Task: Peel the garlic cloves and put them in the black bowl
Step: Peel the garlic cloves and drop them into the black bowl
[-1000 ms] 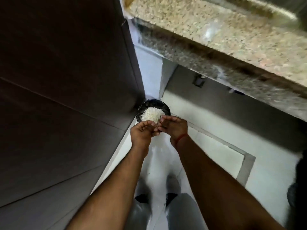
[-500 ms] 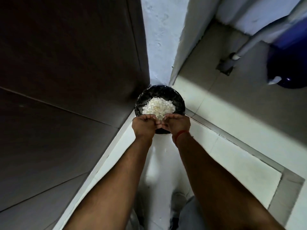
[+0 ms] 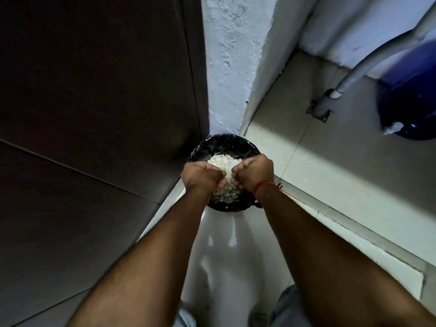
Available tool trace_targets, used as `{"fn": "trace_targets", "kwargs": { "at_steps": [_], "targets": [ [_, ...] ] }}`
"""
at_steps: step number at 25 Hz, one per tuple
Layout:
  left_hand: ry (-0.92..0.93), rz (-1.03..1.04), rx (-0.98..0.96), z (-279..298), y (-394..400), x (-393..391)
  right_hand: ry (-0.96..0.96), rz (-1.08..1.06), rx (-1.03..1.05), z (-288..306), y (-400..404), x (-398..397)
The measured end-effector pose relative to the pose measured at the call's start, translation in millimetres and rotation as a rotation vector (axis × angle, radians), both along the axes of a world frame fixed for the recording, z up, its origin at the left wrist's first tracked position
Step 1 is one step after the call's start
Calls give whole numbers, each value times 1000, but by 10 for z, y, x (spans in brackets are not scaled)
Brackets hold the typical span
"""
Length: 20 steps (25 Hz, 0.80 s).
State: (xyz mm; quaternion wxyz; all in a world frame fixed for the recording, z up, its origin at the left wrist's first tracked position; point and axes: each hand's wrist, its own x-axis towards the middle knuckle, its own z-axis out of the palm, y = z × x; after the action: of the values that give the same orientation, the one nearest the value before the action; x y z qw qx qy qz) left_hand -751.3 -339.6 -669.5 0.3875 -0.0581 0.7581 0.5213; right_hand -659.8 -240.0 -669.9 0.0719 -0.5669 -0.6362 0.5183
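Reaching down over a bin (image 3: 250,147) lined with a black bag, a person's left hand (image 3: 201,177) and right hand (image 3: 256,172) each curl their fingers round a clump of pale, papery garlic peels (image 3: 224,165). More white peels heap inside the bin, which stands on the floor at the corner where a dark cabinet (image 3: 94,114) meets a white wall (image 3: 231,55).

1 view only, from your head: wide-angle, aimed steeply down along both forearms to the floor (image 3: 236,256). Your left hand (image 3: 200,177) and right hand (image 3: 256,173) sit mid-frame, far off at arm's reach. Edges bend outward.
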Motion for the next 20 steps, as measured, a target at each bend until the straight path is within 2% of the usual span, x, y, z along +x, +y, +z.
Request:
{"fn": "trace_targets", "kwargs": {
  "at_steps": [4,6,8,9,11,12,13,15,17,18,20],
  "targets": [
    [-174,-4,-31,2,63,61,-1,251,297,64,-43,-3],
    [-312,-31,-22,112,68,81,96,380,313,110,-68,15],
    [-424,55,60,232,101,65,123,561,315,103,-98,50],
    [-472,118,92,267,132,38,83,651,349,85,-96,76],
    [-551,174,140,327,155,3,-162,790,412,129,-54,125],
    [-567,172,142,351,159,-27,-302,812,450,167,-8,136],
    [-555,183,154,350,167,-49,-363,801,474,202,25,132],
    [-549,188,171,344,154,-73,-206,827,482,238,21,103],
    [-631,160,203,367,147,-46,-131,1017,381,187,-47,97],
    [-610,154,169,382,154,-44,-245,1099,365,132,-65,105],
    [-549,151,121,327,165,-61,-491,1103,459,66,-8,101]
  ]
}}
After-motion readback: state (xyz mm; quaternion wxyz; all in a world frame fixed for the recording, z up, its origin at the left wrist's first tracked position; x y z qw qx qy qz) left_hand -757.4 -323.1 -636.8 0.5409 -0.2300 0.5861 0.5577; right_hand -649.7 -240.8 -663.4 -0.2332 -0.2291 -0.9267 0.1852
